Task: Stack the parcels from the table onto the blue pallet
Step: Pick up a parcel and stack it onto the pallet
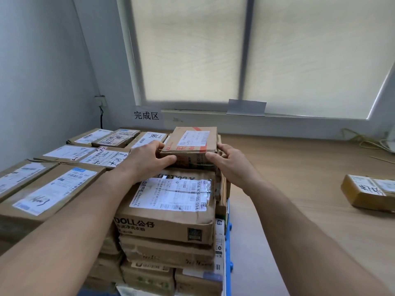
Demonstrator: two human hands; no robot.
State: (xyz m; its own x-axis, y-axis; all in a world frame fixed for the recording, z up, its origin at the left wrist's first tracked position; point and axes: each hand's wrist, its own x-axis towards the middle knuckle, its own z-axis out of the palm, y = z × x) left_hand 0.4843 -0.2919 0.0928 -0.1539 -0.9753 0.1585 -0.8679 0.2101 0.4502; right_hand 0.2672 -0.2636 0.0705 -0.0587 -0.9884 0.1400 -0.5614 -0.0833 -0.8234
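Forearms (pixel 70 227) reach toward twelve o'clock, left hand (pixel 149 159) and right hand (pixel 229 165) clasping small parcel (pixel 192 142); overhanging stack's (pixel 171 201) three o'clock edge, it could tip.

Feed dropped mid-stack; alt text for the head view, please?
The left hand and right hand grip a small red-taped parcel atop a tall stack on the blue pallet, beyond a DOLL-printed box. More labelled parcels lie left; a lone parcel sits on the wooden table at right.

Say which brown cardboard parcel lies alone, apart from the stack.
The small taped parcel on the wooden surface at far right; every other parcel sits packed in the stack.
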